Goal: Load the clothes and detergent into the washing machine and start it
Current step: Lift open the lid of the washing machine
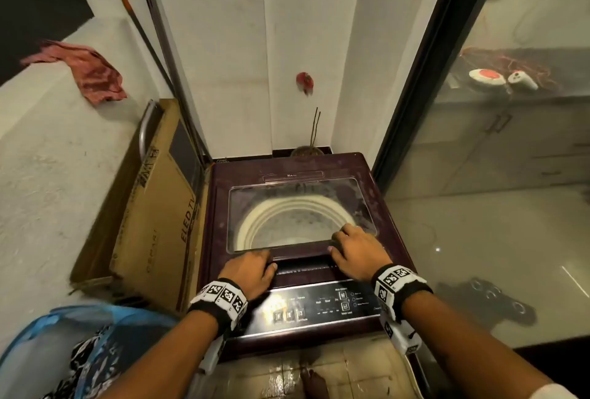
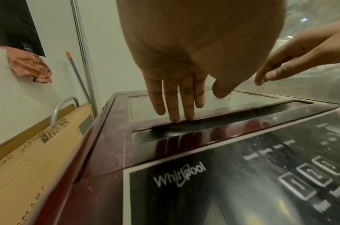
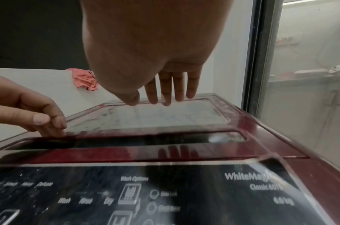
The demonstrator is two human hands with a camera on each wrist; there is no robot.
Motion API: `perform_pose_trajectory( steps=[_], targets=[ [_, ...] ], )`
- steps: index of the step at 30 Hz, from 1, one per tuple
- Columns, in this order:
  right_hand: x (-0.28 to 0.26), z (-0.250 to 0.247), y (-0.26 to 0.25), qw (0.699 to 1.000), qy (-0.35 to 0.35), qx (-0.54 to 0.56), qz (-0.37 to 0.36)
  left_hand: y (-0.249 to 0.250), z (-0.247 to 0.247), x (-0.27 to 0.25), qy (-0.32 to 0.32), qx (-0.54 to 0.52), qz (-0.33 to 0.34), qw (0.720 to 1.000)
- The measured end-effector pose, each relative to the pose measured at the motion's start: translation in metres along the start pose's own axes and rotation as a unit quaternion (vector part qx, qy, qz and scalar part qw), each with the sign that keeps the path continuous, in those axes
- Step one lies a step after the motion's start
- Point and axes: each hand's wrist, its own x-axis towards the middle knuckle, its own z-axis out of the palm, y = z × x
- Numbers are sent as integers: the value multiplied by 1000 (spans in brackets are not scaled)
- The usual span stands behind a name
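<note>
Resting both hands on the front edge of the washing machine lid (image 1: 301, 213), fingers flat and relaxed, gripping nothing. Left hand (image 1: 248, 272) down at the lid's near-left corner with fingertips (image 2: 174, 117) touching the rim just above the recessed handle slot (image 1: 303, 266). Right hand (image 1: 357, 252) a bit further in, on the near-right corner, fingers spread over the glass and just about touching it from the wrist view. Lid looks shut and lying flat, drum ring (image 1: 293, 220) visible through the glass, can't make out any clothes inside. Control panel (image 1: 319, 306) right below the wrists, buttons untouched, can't tell if powered.

Blue bag (image 1: 83, 350) down at the lower left with patterned fabric poking out, guessing that's the laundry, not loaded yet. No detergent spotted anywhere. Pinkish rag (image 1: 86, 71) draped on the ledge to the left, cardboard TV box (image 1: 153, 207) wedged beside the machine.

So, basically at the very start: lid needs lifting first, then clothes in, detergent, close, press start. Pretty much everything left to do.
</note>
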Motion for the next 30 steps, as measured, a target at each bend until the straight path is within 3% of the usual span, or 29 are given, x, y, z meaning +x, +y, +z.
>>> perform_pose_trajectory(
  steps=[5, 19, 30],
  targets=[
    [-8, 17, -4, 998, -55, -15, -8, 0, 18, -5, -25, 6, -7, 1000],
    [-14, 44, -8, 995, -97, -14, 2, -10, 34, -11, -44, -56, -24, 997],
    [-20, 27, -5, 996, -64, -55, -34, -4, 33, -16, 48, -42, -8, 998]
  ],
)
